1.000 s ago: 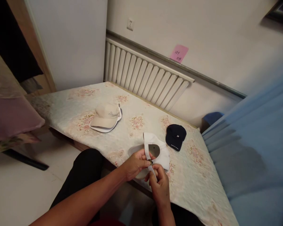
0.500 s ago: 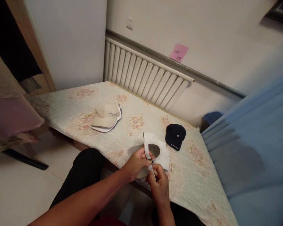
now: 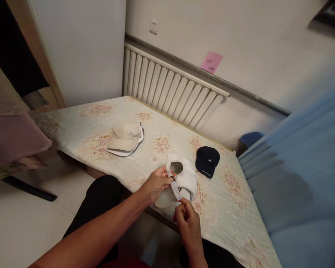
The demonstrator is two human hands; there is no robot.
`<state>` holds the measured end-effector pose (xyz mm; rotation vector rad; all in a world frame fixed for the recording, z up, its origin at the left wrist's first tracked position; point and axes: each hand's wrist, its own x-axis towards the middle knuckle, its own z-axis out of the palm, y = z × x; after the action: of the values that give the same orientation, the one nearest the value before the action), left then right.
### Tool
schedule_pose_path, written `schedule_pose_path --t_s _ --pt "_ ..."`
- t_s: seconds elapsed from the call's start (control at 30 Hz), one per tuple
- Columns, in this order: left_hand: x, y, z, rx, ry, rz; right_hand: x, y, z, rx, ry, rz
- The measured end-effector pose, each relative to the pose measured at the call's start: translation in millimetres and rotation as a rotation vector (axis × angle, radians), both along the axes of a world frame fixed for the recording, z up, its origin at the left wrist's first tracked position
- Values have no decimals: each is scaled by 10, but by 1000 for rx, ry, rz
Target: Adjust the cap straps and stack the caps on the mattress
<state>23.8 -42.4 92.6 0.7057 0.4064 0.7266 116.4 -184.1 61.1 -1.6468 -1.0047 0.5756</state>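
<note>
A white baseball cap (image 3: 188, 176) is between my hands near the front edge of the bed-like surface, its rear opening facing up toward me. My left hand (image 3: 158, 184) is closed on the cap's back band, by the dark buckle (image 3: 172, 179). The loose end of the strap (image 3: 176, 191) runs down to my right hand (image 3: 188, 217), whose fingertips pinch its tip. To the right of the white cap lies a navy cap (image 3: 208, 162) with its brim toward me. Further left, a beige cap (image 3: 125, 134) rests on top of a white one.
A floral cloth (image 3: 162, 145) covers the surface. A white radiator (image 3: 170, 85) stands behind it, below a pink note (image 3: 212, 62) on the wall. A blue curtain (image 3: 304, 178) hangs along the right side. My dark-clad knee (image 3: 103, 193) is at the front edge.
The strap end has been drawn out from the buckle toward me, so more of it shows between my hands. The white cap has turned and shifted slightly left.
</note>
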Motion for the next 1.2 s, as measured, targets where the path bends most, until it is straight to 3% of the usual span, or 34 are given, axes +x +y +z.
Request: schedule_pose_path --t_s 0.2,0.4,0.57,0.73,1.0,1.2 --pt "7 -28 -30 7 -4 -3 17 9 32 -87 251 103" --pt "-2 -65 9 -13 -37 -32 -92 50 -31 17 561 160" --pt "30 -167 75 -50 -49 -62 -246 120 -108 237 825 74" --pt "71 -280 74 -37 -43 -7 -269 183 -69 368 1048 -42" --pt "85 -419 41 51 -55 -84 -258 212 -74 439 1227 -240" --pt "82 -392 -6 67 0 -60 -260 217 -107 446 1241 -216"
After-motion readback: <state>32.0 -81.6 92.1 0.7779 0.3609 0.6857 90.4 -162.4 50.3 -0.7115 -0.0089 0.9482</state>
